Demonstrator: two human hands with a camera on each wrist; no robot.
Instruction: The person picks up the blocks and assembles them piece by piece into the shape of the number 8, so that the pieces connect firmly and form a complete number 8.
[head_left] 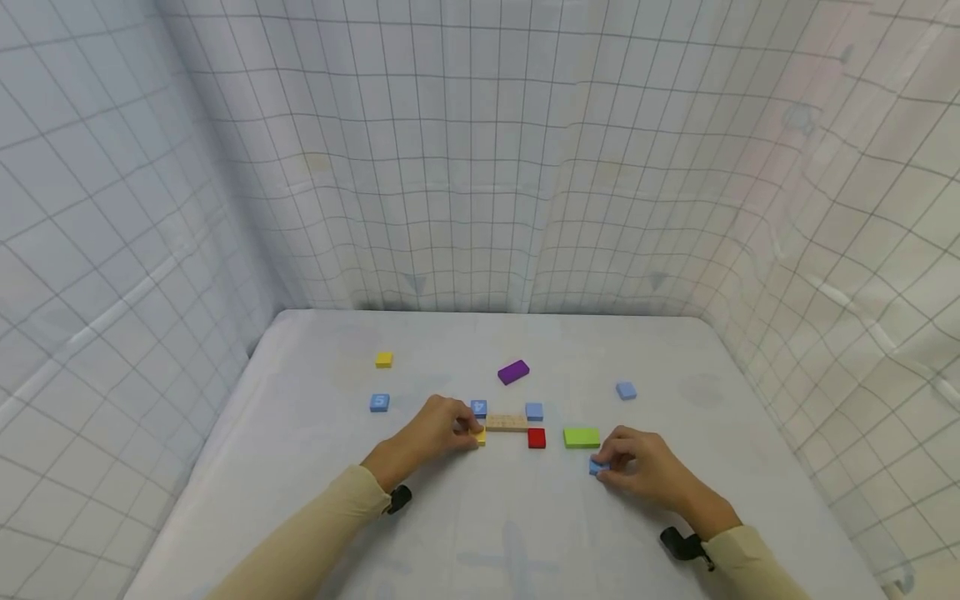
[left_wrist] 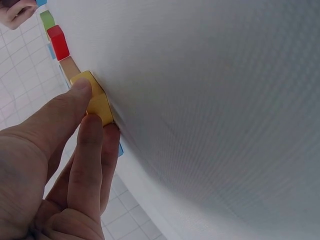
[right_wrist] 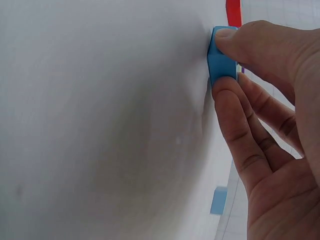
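Note:
My left hand (head_left: pixel 438 429) pinches a small yellow block (left_wrist: pixel 100 104) between thumb and fingertips, at the left end of a wooden block (head_left: pixel 507 423) with faint markings. Just behind that spot lies a blue block with a 4 (head_left: pixel 478 407). My right hand (head_left: pixel 643 465) pinches a blue block (right_wrist: pixel 221 60) by its two sides, low over the white table. A lime green block (head_left: pixel 581 437) lies just beyond the right fingertips. Between the hands, a red block (head_left: pixel 536 438) sits at the right end of the wooden one, with another blue block (head_left: pixel 534 412) behind it.
Farther back lie a purple block (head_left: pixel 513 372) and, to the left, a yellow block (head_left: pixel 384 360) and a blue block with a 5 (head_left: pixel 379 402). One more blue block (head_left: pixel 626 391) is at the right. Grid-patterned curtains (head_left: pixel 495 167) enclose the table (head_left: pixel 315 350) on three sides.

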